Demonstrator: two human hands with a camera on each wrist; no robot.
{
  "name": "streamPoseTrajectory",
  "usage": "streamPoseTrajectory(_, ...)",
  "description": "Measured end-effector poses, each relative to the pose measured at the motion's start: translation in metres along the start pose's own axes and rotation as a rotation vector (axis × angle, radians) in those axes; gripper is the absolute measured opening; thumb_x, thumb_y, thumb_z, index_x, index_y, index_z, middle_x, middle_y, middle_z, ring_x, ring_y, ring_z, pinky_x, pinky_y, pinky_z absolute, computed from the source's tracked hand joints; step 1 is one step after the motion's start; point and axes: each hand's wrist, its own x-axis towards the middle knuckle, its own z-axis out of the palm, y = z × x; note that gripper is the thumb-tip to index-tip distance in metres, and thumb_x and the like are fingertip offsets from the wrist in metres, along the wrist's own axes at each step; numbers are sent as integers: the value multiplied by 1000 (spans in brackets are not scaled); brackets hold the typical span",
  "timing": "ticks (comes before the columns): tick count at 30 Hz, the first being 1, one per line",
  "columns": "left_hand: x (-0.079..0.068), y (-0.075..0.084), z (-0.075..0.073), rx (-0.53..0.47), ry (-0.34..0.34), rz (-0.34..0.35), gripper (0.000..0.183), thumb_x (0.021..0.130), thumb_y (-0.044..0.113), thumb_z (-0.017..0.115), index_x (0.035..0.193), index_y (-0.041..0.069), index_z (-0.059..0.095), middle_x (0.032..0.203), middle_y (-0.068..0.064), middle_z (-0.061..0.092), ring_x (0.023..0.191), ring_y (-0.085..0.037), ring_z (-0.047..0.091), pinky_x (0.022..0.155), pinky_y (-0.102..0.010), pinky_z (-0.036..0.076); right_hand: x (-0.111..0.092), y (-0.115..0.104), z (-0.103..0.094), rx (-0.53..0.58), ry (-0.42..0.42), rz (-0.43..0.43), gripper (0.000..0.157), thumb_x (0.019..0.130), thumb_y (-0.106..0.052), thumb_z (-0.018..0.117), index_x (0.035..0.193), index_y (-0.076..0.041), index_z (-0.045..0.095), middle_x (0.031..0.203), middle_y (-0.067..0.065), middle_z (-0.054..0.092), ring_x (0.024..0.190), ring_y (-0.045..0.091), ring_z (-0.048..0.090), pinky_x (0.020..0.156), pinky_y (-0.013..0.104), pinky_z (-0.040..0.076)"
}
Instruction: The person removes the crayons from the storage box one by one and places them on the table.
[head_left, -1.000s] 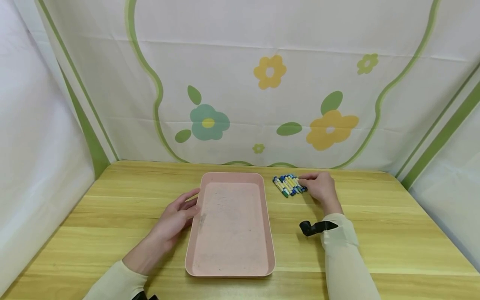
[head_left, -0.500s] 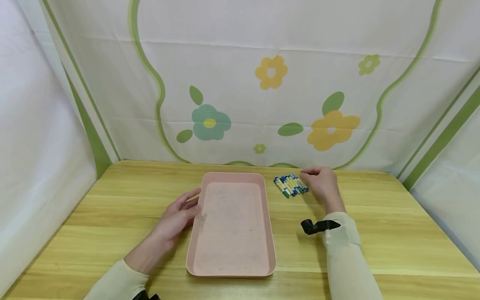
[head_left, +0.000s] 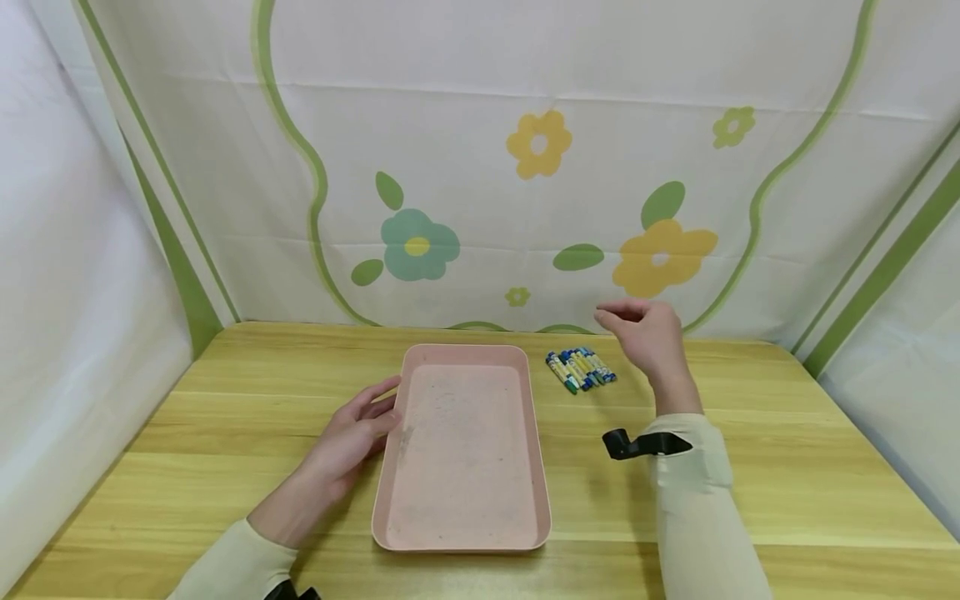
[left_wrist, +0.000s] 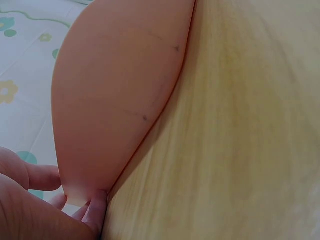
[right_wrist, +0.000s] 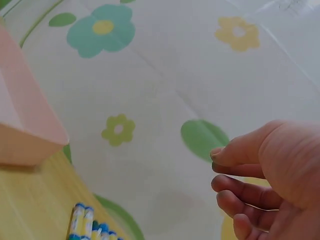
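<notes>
Pink tray (head_left: 461, 450) lies mid-table; the left hand (head_left: 352, 437) rests straight-fingered against its nine-o'clock rim. Crayons (head_left: 581, 369) sit bunched at the tray's one o'clock. The right hand (head_left: 645, 333) hovers above them, fingers loosely curled, holding nothing. Seemingly the reaching step; next calls for lowering and pinching one crayon.

Pale yellow wooden table (head_left: 750, 467): visible grain, smooth, low satin sheen. Pink rectangular plastic tray (head_left: 534, 442): matt, floor scuffed and speckled with dark marks. Bundle of blue-and-yellow paper-wrapped crayons (head_left: 580, 369): wrappers slightly glossy. White flower-printed cloth backdrop (head_left: 480, 167): matt, creased along fold lines. Cream cloth sleeves (head_left: 701, 508): soft, matt.
</notes>
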Motion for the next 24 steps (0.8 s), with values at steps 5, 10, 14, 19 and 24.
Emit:
streamPoseTrajectory(5, 0, 0, 0, 2, 3, 4, 59, 108, 9, 55, 165, 17, 38, 171, -18, 37, 153, -34, 45, 112, -38, 47, -6, -17, -3, 20, 5, -38, 44, 101, -44, 71, 131, -11, 76, 129, 12, 72, 117, 23, 62, 94, 33, 49)
streamPoseTrajectory(10, 2, -1, -1, 4, -3, 5, 59, 108, 10, 55, 165, 17, 37, 171, -18, 37, 153, -34, 45, 112, -37, 47, -12, -31, -4, 2, 5, -81, 43, 101, -45, 71, 129, -13, 77, 126, 10, 73, 109, 18, 62, 87, 28, 51)
streamPoseTrajectory(14, 2, -1, -2, 5, -6, 4, 60, 108, 10, 55, 165, 17, 37, 171, -18, 36, 153, -34, 44, 113, -38, 47, -18, -43, -4, -18, 8, -115, 44, 102, -45, 70, 131, -13, 76, 124, 11, 73, 109, 20, 63, 86, 28, 51)
streamPoseTrajectory(19, 3, -2, -3, 3, -2, 4, 59, 108, 10, 55, 165, 18, 38, 171, -17, 37, 154, -33, 43, 116, -40, 45, -25, -56, -4, -49, 24, -147, 47, 102, -49, 67, 134, -15, 74, 123, 10, 73, 112, 25, 63, 88, 33, 51)
streamPoseTrajectory(24, 2, 0, -5, 24, -2, 9, 61, 108, 10, 54, 166, 17, 35, 171, -16, 36, 154, -33, 43, 116, -39, 45, -29, -59, -3, -110, 8, -173, 59, 101, -58, 64, 148, -21, 64, 134, 9, 71, 123, 29, 62, 94, 45, 52)
